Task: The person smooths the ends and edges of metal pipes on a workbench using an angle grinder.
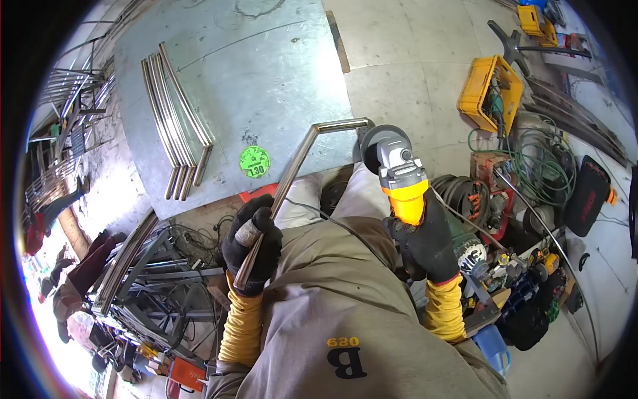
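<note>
My left hand (pixel 250 249), in a black glove, is closed round the lower end of a bent metal tube (pixel 297 161). The tube slants up and away to a bend, then runs right to the grinder's disc. In my right hand (pixel 425 243), also gloved, is a yellow and grey angle grinder (pixel 402 173), gripped by its body. Its dark round disc (pixel 380 147) overlaps the tube's far end in this view. Several similar bent tubes (pixel 174 126) lie side by side on the metal-topped table (pixel 266 80), left of a round green sticker (pixel 254 161).
At the right stand a yellow crate (pixel 490 93) with tools, a coiled green hose (pixel 541 159) and a black case (pixel 586 196). A metal frame (pixel 166 292) and tangled cables crowd the lower left. A blue jug (pixel 492 347) sits low at the right.
</note>
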A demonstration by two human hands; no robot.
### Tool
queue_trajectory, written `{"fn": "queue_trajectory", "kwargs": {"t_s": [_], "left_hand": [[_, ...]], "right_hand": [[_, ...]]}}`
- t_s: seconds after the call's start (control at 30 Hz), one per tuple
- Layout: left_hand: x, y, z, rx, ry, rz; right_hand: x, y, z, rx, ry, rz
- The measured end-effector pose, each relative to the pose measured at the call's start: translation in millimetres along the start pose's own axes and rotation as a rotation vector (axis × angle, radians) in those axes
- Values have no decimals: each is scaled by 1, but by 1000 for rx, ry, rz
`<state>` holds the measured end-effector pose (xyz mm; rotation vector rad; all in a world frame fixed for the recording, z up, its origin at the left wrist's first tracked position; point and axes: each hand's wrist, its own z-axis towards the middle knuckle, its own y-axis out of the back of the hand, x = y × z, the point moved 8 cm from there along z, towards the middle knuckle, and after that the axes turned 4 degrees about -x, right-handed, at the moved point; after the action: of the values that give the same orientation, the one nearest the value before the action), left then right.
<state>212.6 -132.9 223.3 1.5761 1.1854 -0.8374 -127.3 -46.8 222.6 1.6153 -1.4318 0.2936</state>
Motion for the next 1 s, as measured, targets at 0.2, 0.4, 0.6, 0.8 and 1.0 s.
{"fn": "queue_trajectory", "kwargs": {"t_s": [0.2, 0.4, 0.6, 0.8, 1.0], "left_hand": [[-16, -3, -1, 2, -261, 155], [-38, -7, 7, -89, -275, 54], [-64, -4, 17, -101, -307, 158], [-83, -4, 26, -172, -189, 133], [-86, -6, 20, -154, -277, 104]], "right_hand": [[7, 0, 0, -27, 20, 2], [12, -2, 1, 24, 8, -47], [20, -1, 6, -13, 65, -77], [16, -3, 10, 56, 57, 10], [21, -3, 14, 78, 62, -32]]}}
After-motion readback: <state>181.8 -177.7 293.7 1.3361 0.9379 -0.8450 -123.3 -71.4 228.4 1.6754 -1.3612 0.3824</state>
